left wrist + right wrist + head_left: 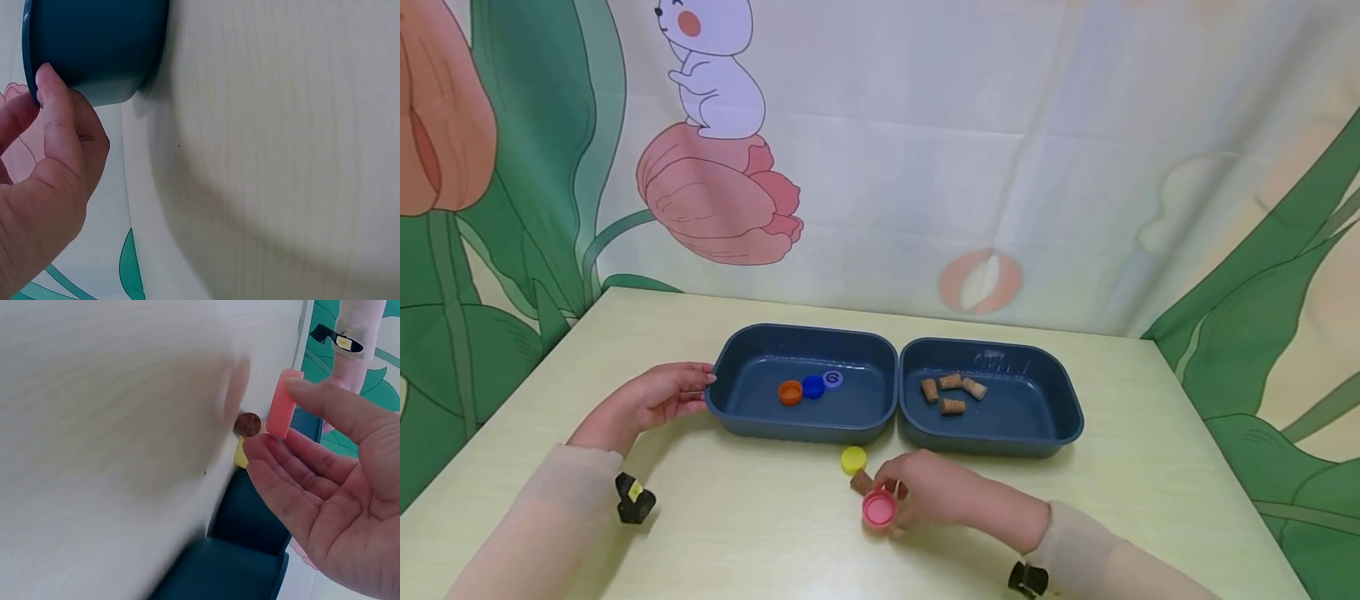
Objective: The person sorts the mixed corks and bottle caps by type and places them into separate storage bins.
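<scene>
My right hand [936, 490] pinches a pinkish-red bottle cap [879, 509] between thumb and fingers, above the table; in the right wrist view the cap [284, 405] appears edge-on. Close behind it a cork [861, 482] and a yellow bottle cap [853, 460] lie on the table. My left hand [664, 397] grips the left end of the left dark blue tray [820, 434], and in the left wrist view the thumb lies against its wall [100, 47]. Inside that tray are an orange cap [791, 392], a blue cap [813, 387] and a purple cap [832, 380].
A second dark blue tray [992, 444] stands right beside the first and holds several corks [951, 407]. Both trays are on a pale wooden table [760, 517]. A printed curtain [880, 167] hangs behind the table's far edge.
</scene>
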The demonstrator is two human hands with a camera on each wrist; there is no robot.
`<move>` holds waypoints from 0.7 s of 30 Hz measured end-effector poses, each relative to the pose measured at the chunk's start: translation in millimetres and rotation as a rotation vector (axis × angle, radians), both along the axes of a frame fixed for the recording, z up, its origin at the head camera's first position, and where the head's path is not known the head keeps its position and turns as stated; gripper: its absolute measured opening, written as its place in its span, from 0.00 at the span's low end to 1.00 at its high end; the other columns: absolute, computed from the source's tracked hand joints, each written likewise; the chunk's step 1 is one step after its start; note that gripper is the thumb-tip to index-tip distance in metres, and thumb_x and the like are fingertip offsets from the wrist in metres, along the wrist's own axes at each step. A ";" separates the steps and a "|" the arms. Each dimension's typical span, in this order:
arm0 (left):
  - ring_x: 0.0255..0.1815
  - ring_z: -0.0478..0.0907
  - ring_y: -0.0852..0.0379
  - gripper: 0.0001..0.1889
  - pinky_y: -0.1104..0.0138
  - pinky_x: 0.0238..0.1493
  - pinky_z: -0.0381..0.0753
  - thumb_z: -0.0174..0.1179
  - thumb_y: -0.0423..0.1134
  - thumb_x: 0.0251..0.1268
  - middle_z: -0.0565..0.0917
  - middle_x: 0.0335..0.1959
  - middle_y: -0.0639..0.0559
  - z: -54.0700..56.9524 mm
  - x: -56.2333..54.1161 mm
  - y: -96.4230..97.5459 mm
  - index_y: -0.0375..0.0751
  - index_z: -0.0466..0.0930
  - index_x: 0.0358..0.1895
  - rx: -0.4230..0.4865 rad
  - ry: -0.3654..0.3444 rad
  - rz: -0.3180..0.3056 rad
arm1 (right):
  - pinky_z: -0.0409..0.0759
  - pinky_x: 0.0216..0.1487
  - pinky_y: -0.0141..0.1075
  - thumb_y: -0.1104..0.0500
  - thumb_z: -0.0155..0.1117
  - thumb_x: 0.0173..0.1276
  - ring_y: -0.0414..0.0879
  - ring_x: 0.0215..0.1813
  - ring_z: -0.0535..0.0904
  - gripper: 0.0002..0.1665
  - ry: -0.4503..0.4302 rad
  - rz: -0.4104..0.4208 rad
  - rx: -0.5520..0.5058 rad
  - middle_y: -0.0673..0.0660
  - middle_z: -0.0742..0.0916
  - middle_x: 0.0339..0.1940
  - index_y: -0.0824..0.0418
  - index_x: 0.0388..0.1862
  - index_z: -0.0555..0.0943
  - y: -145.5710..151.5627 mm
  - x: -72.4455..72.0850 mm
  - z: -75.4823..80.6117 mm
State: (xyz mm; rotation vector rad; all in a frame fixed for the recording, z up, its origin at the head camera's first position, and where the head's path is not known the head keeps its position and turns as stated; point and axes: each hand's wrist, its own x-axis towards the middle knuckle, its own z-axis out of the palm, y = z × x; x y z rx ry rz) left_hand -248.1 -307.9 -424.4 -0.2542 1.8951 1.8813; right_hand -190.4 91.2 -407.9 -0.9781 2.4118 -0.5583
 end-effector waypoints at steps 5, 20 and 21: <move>0.31 0.85 0.67 0.22 0.75 0.41 0.89 0.46 0.33 0.80 0.85 0.31 0.61 0.1 -0.7 1.3 0.28 0.59 0.70 0.005 -0.010 0.006 | 0.81 0.45 0.27 0.65 0.77 0.57 0.41 0.43 0.82 0.21 -0.014 0.010 -0.002 0.51 0.89 0.43 0.60 0.51 0.84 9.9 -5.8 1.7; 0.31 0.85 0.67 0.23 0.75 0.40 0.89 0.47 0.34 0.81 0.85 0.31 0.61 2.3 -3.5 1.5 0.28 0.58 0.72 0.021 -0.028 0.013 | 0.83 0.46 0.25 0.62 0.77 0.60 0.38 0.43 0.83 0.21 -0.074 -0.020 -0.043 0.52 0.89 0.44 0.62 0.53 0.83 43.5 -25.4 31.5; 0.31 0.85 0.67 0.22 0.75 0.40 0.89 0.47 0.34 0.81 0.85 0.31 0.61 2.1 -3.8 1.2 0.29 0.60 0.70 0.026 -0.028 0.011 | 0.83 0.46 0.25 0.62 0.77 0.61 0.38 0.43 0.82 0.21 -0.072 -0.020 -0.047 0.52 0.89 0.44 0.62 0.53 0.83 45.5 -26.9 33.5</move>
